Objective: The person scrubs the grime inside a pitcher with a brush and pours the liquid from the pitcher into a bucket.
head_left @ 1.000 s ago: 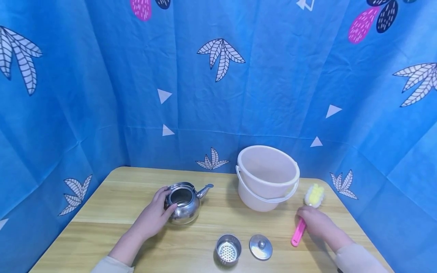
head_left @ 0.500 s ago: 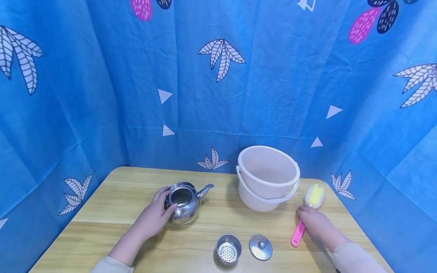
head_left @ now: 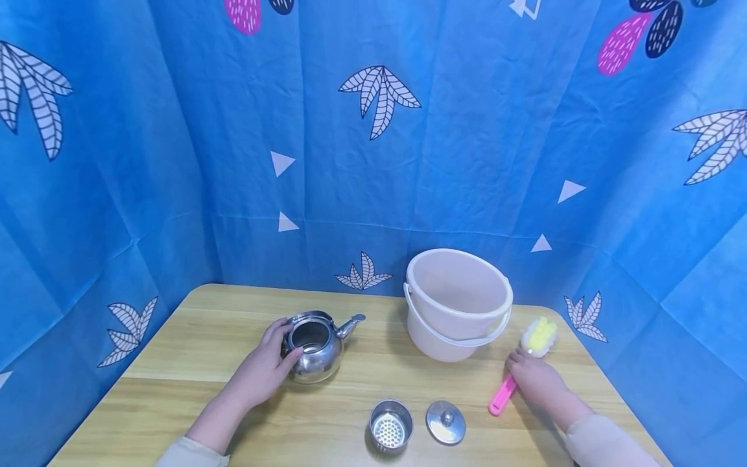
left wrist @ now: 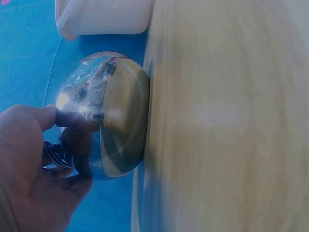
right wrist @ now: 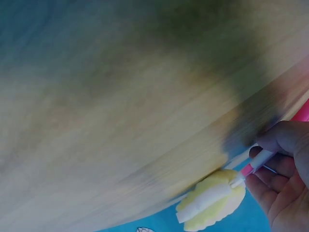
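Note:
A lidless steel teapot (head_left: 318, 364) stands upright on the table, its spout to the right. My left hand (head_left: 264, 366) grips it from the left, thumb at the near side of the opening and fingers round the far side; the left wrist view shows the thumb and fingertips against the shiny body (left wrist: 120, 116). At the right, my right hand (head_left: 538, 381) holds a sponge brush by its pink handle (head_left: 503, 394). The brush's yellow and white sponge head (head_left: 539, 336) points away from me. In the right wrist view, thumb and fingers close round the shaft (right wrist: 260, 159) behind the sponge.
A white bucket (head_left: 458, 308) with its handle down stands at the back, between teapot and brush. Nearer me are a perforated steel strainer (head_left: 391, 428) and a round steel lid (head_left: 446, 423) with a knob. Blue patterned curtain (head_left: 373, 188) surrounds the wooden table (head_left: 192, 337) at back and sides.
The brush has turned slightly in my right hand's grip: its handle end has swung left and the sponge head a little right. My left hand and the teapot have stayed in place.

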A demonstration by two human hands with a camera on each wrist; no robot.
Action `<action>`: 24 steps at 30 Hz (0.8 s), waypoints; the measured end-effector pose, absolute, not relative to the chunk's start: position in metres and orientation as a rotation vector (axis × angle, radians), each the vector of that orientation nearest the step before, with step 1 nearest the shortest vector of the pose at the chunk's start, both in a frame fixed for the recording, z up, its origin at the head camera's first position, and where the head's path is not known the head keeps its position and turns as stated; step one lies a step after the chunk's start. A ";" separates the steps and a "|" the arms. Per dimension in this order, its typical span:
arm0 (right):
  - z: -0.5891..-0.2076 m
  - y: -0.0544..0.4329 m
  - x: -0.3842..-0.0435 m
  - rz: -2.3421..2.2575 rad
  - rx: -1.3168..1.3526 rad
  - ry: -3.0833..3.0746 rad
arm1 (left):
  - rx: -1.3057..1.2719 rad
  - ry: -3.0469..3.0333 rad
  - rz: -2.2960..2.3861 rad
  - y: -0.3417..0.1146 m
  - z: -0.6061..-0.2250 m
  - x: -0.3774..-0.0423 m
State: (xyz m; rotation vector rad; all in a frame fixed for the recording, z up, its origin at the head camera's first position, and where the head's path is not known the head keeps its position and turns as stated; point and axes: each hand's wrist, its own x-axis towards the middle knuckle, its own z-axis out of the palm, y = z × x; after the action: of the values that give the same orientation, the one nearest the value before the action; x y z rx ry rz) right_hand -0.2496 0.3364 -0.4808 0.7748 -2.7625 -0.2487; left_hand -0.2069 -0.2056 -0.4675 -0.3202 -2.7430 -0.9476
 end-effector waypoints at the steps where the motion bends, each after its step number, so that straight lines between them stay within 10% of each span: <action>1: -0.481 0.337 -0.250 -0.244 0.777 -2.761 | -0.317 -2.748 -0.947 -0.206 -0.467 -0.207; 24: -0.471 0.339 -0.243 -0.017 0.739 -2.760 | -0.333 -2.743 -0.933 -0.205 -0.465 -0.205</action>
State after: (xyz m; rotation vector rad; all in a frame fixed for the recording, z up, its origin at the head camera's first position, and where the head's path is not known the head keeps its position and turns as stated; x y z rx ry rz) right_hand -0.2431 0.3393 -0.4710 0.7393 -2.7597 -0.0171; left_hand -0.2052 -0.2048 -0.4652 -0.3333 -2.7434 -0.9328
